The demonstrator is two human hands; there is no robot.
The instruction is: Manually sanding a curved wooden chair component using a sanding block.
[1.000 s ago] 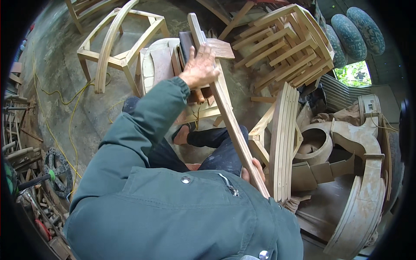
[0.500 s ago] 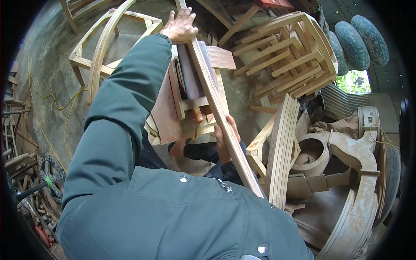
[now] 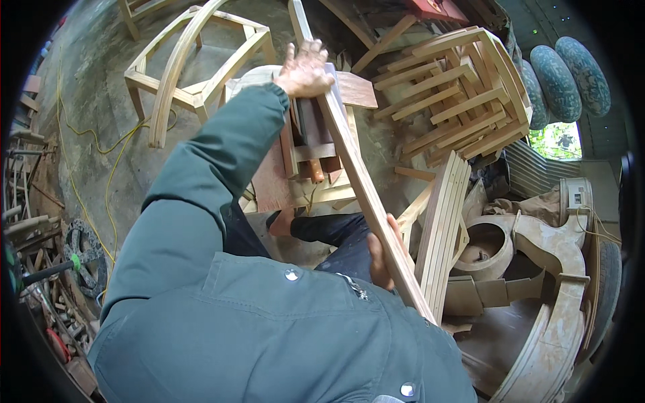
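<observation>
A long squared strip of pale wood [image 3: 358,171] runs slantwise from the top of the picture down to my jacket, where its near end is hidden. My left hand [image 3: 306,72] lies palm down across its far part, fingers stretched and apart. Closer to my body, my right hand [image 3: 383,258] grips the strip, with fingers and thumb on opposite sides. Under the strip, a flat-topped tool bed [image 3: 314,131] sits within a wooden stand. An orange handle [image 3: 316,171] sticks out at its near end. The strip and my left hand cover part of the bed.
A curved wooden frame [image 3: 164,80] stands at far left. Stacked frames [image 3: 457,94] are at far right, and a bundle of strips [image 3: 443,232] leans close to my right side. A large carved wooden piece [image 3: 564,295] stands beyond it. A yellow cord [image 3: 111,178] crosses the floor at left.
Both my hands have come nearer to my body along the line of the strip. The left still lies flat on top, and the right keeps its grip. The view has shifted slightly.
</observation>
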